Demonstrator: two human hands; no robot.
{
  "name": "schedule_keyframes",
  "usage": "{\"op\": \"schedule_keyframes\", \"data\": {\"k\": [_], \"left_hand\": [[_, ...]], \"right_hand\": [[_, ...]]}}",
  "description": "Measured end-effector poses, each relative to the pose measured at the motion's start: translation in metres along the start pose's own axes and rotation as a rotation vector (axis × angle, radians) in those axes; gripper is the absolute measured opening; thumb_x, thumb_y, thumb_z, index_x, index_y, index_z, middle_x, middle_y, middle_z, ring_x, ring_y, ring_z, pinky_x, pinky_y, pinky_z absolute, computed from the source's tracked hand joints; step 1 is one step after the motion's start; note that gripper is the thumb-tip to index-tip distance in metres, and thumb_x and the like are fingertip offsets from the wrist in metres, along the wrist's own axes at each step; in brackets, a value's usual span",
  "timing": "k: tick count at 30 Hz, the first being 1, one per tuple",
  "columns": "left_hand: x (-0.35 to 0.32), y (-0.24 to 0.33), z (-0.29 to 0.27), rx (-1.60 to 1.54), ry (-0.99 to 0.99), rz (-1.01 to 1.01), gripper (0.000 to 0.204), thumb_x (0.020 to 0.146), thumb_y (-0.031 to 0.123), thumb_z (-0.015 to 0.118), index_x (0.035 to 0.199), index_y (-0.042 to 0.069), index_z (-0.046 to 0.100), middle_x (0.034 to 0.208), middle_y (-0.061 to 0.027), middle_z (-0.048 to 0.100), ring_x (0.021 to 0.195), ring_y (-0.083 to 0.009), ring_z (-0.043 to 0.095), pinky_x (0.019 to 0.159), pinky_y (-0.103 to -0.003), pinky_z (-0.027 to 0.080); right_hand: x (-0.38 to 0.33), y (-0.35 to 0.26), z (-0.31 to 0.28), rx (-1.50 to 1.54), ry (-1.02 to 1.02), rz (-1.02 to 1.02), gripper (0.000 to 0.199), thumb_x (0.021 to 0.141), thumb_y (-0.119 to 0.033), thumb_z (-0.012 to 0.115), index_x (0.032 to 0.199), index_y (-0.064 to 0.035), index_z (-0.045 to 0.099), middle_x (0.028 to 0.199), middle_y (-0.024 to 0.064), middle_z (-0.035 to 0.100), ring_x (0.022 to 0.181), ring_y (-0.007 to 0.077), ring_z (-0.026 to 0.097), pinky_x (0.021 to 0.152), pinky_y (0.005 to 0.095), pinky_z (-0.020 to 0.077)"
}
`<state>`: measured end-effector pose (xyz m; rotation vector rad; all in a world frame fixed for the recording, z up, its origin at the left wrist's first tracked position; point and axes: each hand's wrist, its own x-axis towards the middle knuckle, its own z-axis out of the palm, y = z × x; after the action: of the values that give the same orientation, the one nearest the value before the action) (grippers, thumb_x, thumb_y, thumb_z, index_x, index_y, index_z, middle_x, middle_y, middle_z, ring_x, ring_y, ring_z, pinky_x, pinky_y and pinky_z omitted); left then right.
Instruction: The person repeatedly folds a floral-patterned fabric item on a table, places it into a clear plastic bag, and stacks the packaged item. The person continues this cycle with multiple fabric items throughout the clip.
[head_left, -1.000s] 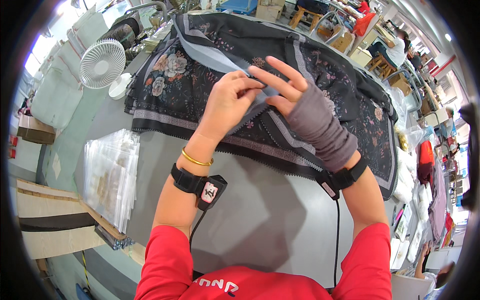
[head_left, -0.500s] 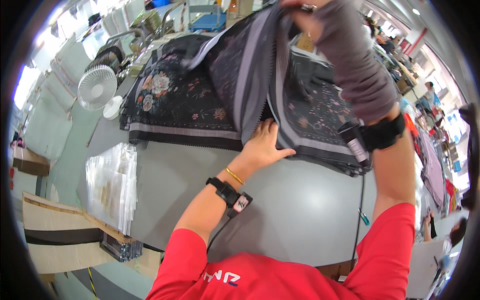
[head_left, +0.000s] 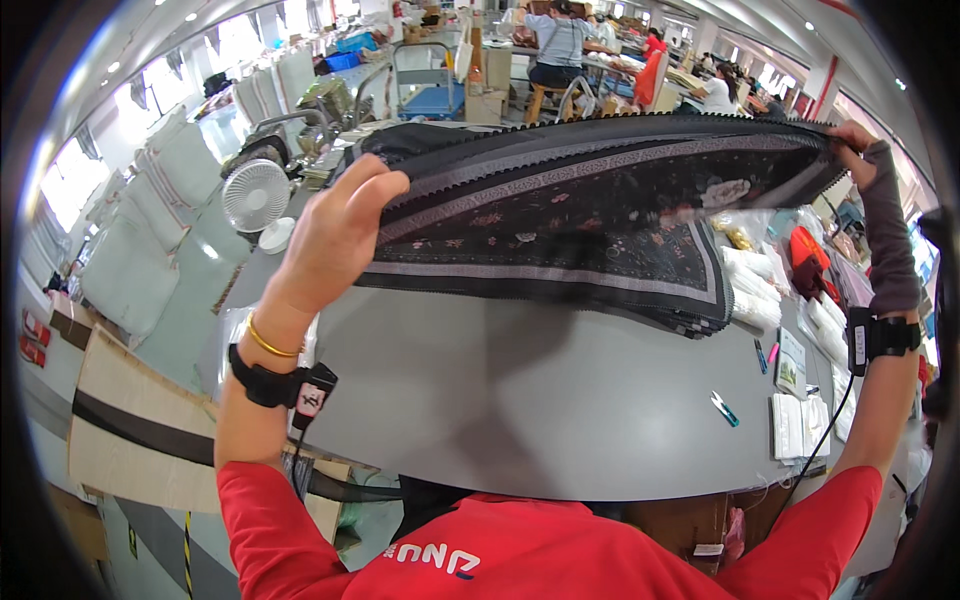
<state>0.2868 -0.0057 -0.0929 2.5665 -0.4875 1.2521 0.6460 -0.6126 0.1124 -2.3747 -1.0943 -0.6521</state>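
A dark floral scarf [head_left: 600, 180] with grey striped borders and a scalloped edge is stretched between my raised hands. My left hand [head_left: 345, 220] grips its left end, fingers curled over the cloth. At the far right, my right hand [head_left: 853, 150] pinches the other corner; a grey sleeve covers that forearm. The scarf's upper edge runs nearly straight from hand to hand, and its middle hangs down. Below and behind it lies a stack of similar dark scarves [head_left: 640, 285] on the grey table [head_left: 500, 390], partly hidden by the held one.
Thread snips [head_left: 725, 408], a blue pen [head_left: 761, 356] and white packets [head_left: 800, 425] lie on the table's right side. Clear plastic sleeves [head_left: 235, 335] sit at the left, partly behind my arm. A white fan [head_left: 256, 195] stands beyond the left edge. People work at tables farther back.
My right hand has swung out to the far right, spreading the scarf wide. My left hand has lifted off the stack, moved left and closed on the scarf's other end.
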Motion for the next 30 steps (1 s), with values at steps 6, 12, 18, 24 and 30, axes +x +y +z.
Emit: {"op": "schedule_keyframes", "data": {"k": [6, 12, 18, 24, 30], "left_hand": [[0.023, 0.034, -0.08, 0.161, -0.376, 0.089, 0.015, 0.083, -0.004, 0.072, 0.096, -0.002, 0.064, 0.101, -0.0151, 0.061, 0.086, -0.044, 0.064, 0.078, -0.045, 0.054], [0.009, 0.093, -0.11, -0.39, -0.093, 0.292, 0.031, 0.072, 0.011, 0.089, 0.083, 0.005, 0.061, 0.102, -0.0124, 0.066, 0.095, -0.0341, 0.062, 0.09, -0.049, 0.051], [-0.006, 0.059, -0.122, -0.893, -0.102, 0.467, 0.028, 0.085, 0.038, 0.078, 0.093, 0.017, 0.062, 0.075, 0.0007, 0.053, 0.076, -0.024, 0.054, 0.091, -0.05, 0.049], [-0.021, 0.014, -0.158, -0.837, 0.167, 0.145, 0.053, 0.097, 0.057, 0.067, 0.096, 0.004, 0.061, 0.081, -0.0027, 0.054, 0.077, -0.0155, 0.055, 0.081, -0.032, 0.049], [-0.04, -0.046, -0.203, -0.639, 0.258, -0.114, 0.045, 0.097, 0.032, 0.068, 0.124, -0.003, 0.061, 0.114, -0.0129, 0.066, 0.108, -0.0196, 0.064, 0.093, -0.038, 0.049]], "right_hand": [[-0.025, -0.014, 0.011, -0.041, 0.083, -0.143, 0.019, 0.093, 0.0, 0.068, 0.11, 0.0006, 0.076, 0.101, 0.004, 0.071, 0.099, 0.0139, 0.066, 0.091, 0.0282, 0.0503], [-0.069, -0.034, 0.058, 0.077, 0.003, -0.038, 0.021, 0.092, -0.004, 0.073, 0.113, -0.0019, 0.078, 0.096, 0.0053, 0.076, 0.093, 0.0155, 0.072, 0.087, 0.0299, 0.0559], [-0.083, -0.079, 0.101, 0.191, -0.103, -0.015, 0.02, 0.095, -0.013, 0.079, 0.111, 0.0003, 0.079, 0.093, 0.0044, 0.079, 0.088, 0.0118, 0.071, 0.083, 0.029, 0.0566], [-0.063, -0.06, 0.137, 0.088, -0.098, -0.048, 0.016, 0.096, -0.011, 0.078, 0.102, 0.0033, 0.077, 0.086, 0.0029, 0.074, 0.082, 0.0092, 0.066, 0.078, 0.0275, 0.0529], [-0.05, -0.051, 0.14, 0.189, -0.092, 0.015, 0.012, 0.089, -0.004, 0.076, 0.098, 0.0018, 0.08, 0.08, 0.01, 0.078, 0.073, 0.0134, 0.071, 0.069, 0.0311, 0.0563]]}}
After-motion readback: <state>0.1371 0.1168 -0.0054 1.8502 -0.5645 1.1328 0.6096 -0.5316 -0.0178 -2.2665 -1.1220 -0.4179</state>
